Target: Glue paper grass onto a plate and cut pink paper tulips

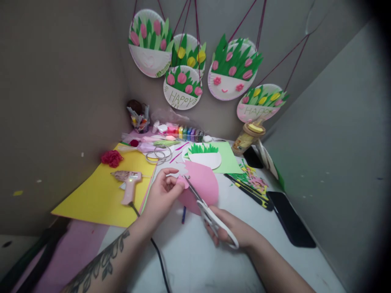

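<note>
Bare forearms; left forearm bears leafy tattoo.

Dim, soft focus, dark warped corners

"HAPPY" is written on two hanging paper plates.

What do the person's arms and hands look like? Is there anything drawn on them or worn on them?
Both arms are bare, with no sleeves showing. The left forearm has a dark tattoo of leaves on a stem running along it. The right forearm shows no markings. The left hand and right hand wear no gloves; any rings or a watch are not visible.
</note>
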Demonstrator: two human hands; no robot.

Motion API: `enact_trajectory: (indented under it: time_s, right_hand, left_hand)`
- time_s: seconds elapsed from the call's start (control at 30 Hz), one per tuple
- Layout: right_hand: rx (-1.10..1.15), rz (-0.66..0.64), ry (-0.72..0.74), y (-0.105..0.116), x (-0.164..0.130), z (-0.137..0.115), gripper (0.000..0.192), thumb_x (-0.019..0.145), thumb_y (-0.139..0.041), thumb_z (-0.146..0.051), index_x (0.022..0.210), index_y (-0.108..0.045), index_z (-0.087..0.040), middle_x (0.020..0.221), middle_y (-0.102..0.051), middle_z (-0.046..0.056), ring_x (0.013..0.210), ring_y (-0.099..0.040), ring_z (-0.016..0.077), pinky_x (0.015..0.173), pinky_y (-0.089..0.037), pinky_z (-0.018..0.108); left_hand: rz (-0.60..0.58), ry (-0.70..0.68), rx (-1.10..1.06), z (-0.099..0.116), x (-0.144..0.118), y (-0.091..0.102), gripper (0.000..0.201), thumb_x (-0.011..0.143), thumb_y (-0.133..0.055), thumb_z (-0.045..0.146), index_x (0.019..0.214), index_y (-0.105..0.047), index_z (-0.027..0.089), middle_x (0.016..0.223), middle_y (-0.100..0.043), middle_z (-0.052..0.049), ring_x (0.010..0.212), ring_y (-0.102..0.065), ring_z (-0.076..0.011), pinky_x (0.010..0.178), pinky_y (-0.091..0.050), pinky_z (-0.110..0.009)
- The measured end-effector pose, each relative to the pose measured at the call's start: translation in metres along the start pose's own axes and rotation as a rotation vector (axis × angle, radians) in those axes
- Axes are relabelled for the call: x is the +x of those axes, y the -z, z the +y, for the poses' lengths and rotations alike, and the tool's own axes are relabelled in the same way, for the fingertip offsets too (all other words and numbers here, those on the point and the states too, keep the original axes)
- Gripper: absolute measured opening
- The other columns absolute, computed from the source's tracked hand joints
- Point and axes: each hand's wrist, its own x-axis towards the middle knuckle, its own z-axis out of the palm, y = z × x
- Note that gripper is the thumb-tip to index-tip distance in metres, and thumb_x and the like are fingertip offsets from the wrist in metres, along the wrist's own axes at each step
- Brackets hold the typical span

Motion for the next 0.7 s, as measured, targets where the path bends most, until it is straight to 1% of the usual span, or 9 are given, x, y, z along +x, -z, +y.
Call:
enact_trajectory:
  time_s: [0.1, 0.27, 0.37, 0.57, 0.7]
  right_hand:
    - [-0.032, 0.019, 0.005, 0.0003, -0.0010, 0.0012, 0.034, 0.071, -0.065, -0.040, 0.088, -0.046, -0.019, 0.072, -0.052, -0.001, 0.057, -0.050, 0.0116, 0.051, -0.043, 0.025]
    - [-0.040, 0.037, -0.010, 0.0034, -0.0027, 0.0027, 0.032, 0.067, -0.066, -0.034, 0.087, -0.047, -0.019, 0.074, -0.054, 0.000, 0.061, -0.048, 0.0120, 0.052, -0.040, 0.024]
    - [-0.026, 0.038, -0.017, 0.0049, -0.0031, 0.0026, 0.030, 0.065, -0.065, -0.027, 0.087, -0.048, -0.018, 0.073, -0.054, -0.001, 0.061, -0.047, 0.0117, 0.052, -0.038, 0.023]
    - [-0.021, 0.026, -0.034, 0.0061, -0.0039, 0.0020, 0.029, 0.062, -0.057, -0.015, 0.089, -0.049, -0.018, 0.070, -0.053, -0.003, 0.060, -0.046, 0.0109, 0.053, -0.036, 0.022]
    - [-0.027, 0.041, -0.041, 0.0085, -0.0054, 0.0038, 0.029, 0.060, -0.057, -0.012, 0.088, -0.049, -0.018, 0.071, -0.052, -0.004, 0.060, -0.045, 0.0100, 0.053, -0.035, 0.021]
  left_hand:
    - [-0.003, -0.007, 0.001, 0.0000, 0.0000, 0.0005, 0.036, 0.075, -0.069, 0.028, 0.103, -0.048, 0.019, 0.064, -0.062, 0.006, 0.069, -0.061, -0.0117, 0.070, -0.043, -0.024]
    - [-0.007, -0.016, 0.010, -0.0004, 0.0010, 0.0001, 0.035, 0.076, -0.068, 0.028, 0.103, -0.048, 0.018, 0.064, -0.063, 0.005, 0.069, -0.062, -0.0120, 0.071, -0.044, -0.025]
    - [-0.011, -0.029, 0.018, -0.0015, 0.0013, 0.0002, 0.034, 0.077, -0.068, 0.027, 0.103, -0.048, 0.019, 0.064, -0.063, 0.005, 0.069, -0.061, -0.0123, 0.071, -0.044, -0.025]
    - [-0.021, -0.046, 0.041, -0.0019, 0.0009, 0.0009, 0.034, 0.078, -0.067, 0.027, 0.104, -0.047, 0.019, 0.066, -0.064, 0.004, 0.070, -0.061, -0.0126, 0.071, -0.044, -0.026]
    - [-0.026, -0.058, 0.069, -0.0004, 0.0009, 0.0004, 0.032, 0.079, -0.066, 0.027, 0.104, -0.047, 0.019, 0.066, -0.064, 0.004, 0.069, -0.060, -0.0123, 0.071, -0.044, -0.025]
